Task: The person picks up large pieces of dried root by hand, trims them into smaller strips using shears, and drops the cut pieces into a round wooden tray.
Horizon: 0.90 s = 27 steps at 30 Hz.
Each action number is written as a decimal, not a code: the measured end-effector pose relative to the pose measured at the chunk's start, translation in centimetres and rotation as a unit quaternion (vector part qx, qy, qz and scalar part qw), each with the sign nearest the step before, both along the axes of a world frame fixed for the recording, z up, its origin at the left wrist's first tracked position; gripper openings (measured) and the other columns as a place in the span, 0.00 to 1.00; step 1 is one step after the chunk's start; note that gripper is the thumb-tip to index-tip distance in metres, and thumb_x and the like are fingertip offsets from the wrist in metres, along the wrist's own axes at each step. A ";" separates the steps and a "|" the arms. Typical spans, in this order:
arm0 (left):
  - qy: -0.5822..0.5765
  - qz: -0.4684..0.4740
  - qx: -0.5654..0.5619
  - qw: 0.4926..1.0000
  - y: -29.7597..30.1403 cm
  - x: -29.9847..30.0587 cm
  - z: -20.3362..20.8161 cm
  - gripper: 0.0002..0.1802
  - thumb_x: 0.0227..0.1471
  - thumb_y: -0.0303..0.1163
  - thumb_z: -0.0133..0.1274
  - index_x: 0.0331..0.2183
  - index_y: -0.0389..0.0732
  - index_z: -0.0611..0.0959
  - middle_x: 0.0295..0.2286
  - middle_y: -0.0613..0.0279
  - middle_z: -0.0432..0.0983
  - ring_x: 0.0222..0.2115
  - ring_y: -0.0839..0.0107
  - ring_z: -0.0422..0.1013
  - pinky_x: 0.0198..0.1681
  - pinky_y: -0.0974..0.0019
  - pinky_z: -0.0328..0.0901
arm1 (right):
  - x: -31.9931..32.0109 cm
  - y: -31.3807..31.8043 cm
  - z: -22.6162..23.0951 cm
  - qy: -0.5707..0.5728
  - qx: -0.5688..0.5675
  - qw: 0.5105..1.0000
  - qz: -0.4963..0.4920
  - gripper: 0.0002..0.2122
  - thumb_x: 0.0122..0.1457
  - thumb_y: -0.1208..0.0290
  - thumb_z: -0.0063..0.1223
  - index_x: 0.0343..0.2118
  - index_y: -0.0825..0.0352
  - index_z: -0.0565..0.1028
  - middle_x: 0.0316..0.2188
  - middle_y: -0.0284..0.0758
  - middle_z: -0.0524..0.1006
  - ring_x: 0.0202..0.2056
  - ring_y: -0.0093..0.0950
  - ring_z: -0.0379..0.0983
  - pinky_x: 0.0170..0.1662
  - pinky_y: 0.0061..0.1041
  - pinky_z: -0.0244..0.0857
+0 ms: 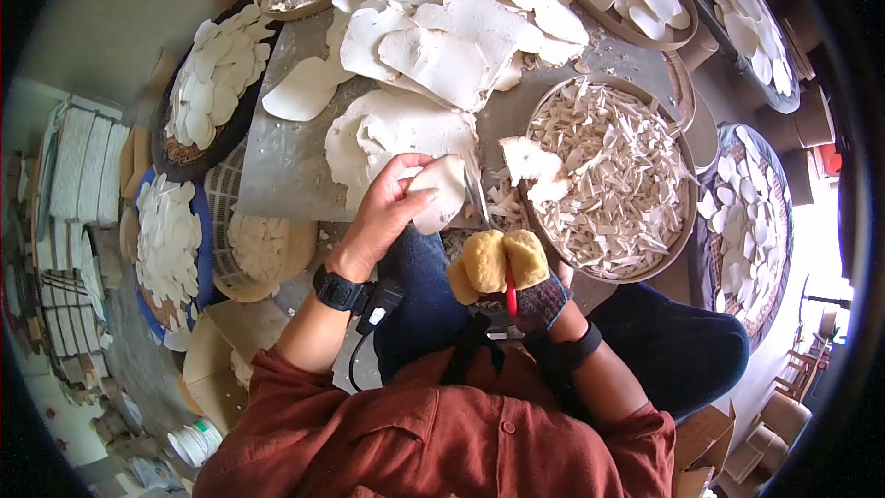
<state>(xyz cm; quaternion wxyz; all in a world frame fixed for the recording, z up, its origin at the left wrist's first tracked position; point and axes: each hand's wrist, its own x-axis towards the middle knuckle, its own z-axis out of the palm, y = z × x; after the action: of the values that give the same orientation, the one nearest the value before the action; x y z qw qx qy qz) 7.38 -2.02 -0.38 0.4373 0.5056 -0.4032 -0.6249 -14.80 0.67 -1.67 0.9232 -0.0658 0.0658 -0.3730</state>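
Head view: the left hand (383, 214) pinches a pale slice (441, 195) between its fingers over the table's (293, 161) near edge, long axis slanting near-left to far-right; blades of yellow-padded scissors (486, 258), held in the gloved right hand (540, 302), lie just to its right.

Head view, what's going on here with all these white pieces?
A person's left hand holds a flat white piece. The gloved right hand grips scissors with yellow-padded handles, the blades at the piece's right edge; whether they are cutting is hard to tell. Scraps fill a round tray to the right, and larger sheets lie piled ahead on the table.
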 end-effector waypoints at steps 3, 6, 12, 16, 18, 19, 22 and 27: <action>0.020 -0.022 -0.009 1.000 0.5 -0.9 0.7 0.21 0.48 0.24 0.47 0.46 0.36 0.64 0.34 0.56 0.73 0.33 0.74 0.70 0.36 0.70 0.67 | 0.4 0.8 -1.3 0.359 -0.360 0.854 -0.112 0.12 0.56 0.74 0.42 0.43 0.68 0.68 0.40 0.38 0.73 0.44 0.29 0.68 0.47 0.27 0.61; 0.033 -0.017 -0.017 0.999 1.1 -1.5 0.8 0.22 0.48 0.23 0.47 0.47 0.37 0.64 0.35 0.56 0.72 0.33 0.74 0.70 0.34 0.69 0.68 | -0.7 0.2 -0.8 0.110 -0.168 0.979 -0.024 0.11 0.57 0.72 0.43 0.42 0.68 0.69 0.40 0.36 0.73 0.42 0.25 0.69 0.47 0.25 0.61; 0.063 0.160 -0.025 0.985 2.0 -4.0 -1.0 0.23 0.48 0.23 0.48 0.47 0.39 0.63 0.36 0.55 0.71 0.32 0.70 0.71 0.31 0.69 0.70 | -1.2 2.4 -1.1 0.200 -0.113 0.973 -0.006 0.11 0.55 0.69 0.49 0.40 0.67 0.70 0.38 0.35 0.74 0.39 0.26 0.71 0.45 0.22 0.63; 0.047 0.211 -0.041 0.975 2.6 -5.2 -2.0 0.24 0.48 0.23 0.48 0.47 0.39 0.61 0.36 0.53 0.71 0.33 0.68 0.71 0.31 0.66 0.70 | -2.1 3.4 -0.7 0.431 -0.214 0.871 0.096 0.41 0.49 0.35 0.34 0.49 0.77 0.59 0.48 0.54 0.63 0.49 0.44 0.62 0.55 0.40 0.53; 0.039 0.213 -0.051 0.975 2.6 -6.0 -1.9 0.23 0.48 0.22 0.48 0.47 0.38 0.61 0.36 0.53 0.71 0.33 0.67 0.71 0.32 0.65 0.71 | -2.9 4.0 -1.3 0.442 -0.256 0.855 0.091 0.41 0.49 0.35 0.33 0.49 0.77 0.60 0.47 0.53 0.63 0.48 0.44 0.62 0.55 0.40 0.53; 0.039 0.207 -0.052 0.976 2.5 -6.4 -1.8 0.23 0.48 0.22 0.48 0.47 0.38 0.61 0.36 0.53 0.71 0.33 0.67 0.71 0.32 0.65 0.71 | -3.0 4.7 -2.9 0.255 -0.107 0.960 0.045 0.26 0.52 0.52 0.41 0.45 0.71 0.65 0.42 0.44 0.69 0.43 0.35 0.67 0.49 0.31 0.59; 0.025 0.192 -0.041 0.980 2.0 -6.8 -1.2 0.22 0.48 0.22 0.48 0.46 0.37 0.62 0.36 0.53 0.72 0.33 0.67 0.71 0.32 0.65 0.71 | -3.5 5.6 -5.1 0.156 -0.072 0.984 -0.035 0.12 0.55 0.69 0.48 0.41 0.66 0.70 0.37 0.36 0.73 0.39 0.26 0.70 0.44 0.23 0.64; -0.003 0.126 -0.050 0.991 2.1 -7.4 -0.7 0.21 0.47 0.21 0.49 0.44 0.34 0.64 0.33 0.54 0.73 0.30 0.71 0.72 0.28 0.69 0.72 | -4.0 5.5 -5.4 0.277 -0.222 0.932 -0.070 0.12 0.57 0.68 0.45 0.43 0.66 0.68 0.39 0.37 0.72 0.41 0.27 0.69 0.46 0.24 0.62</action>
<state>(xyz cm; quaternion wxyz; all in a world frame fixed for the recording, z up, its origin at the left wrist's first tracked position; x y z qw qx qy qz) 0.03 0.11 -1.09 0.5361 0.5315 -0.3682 -0.5428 -18.77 6.15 -7.05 0.8016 -0.3650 0.2389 -0.4087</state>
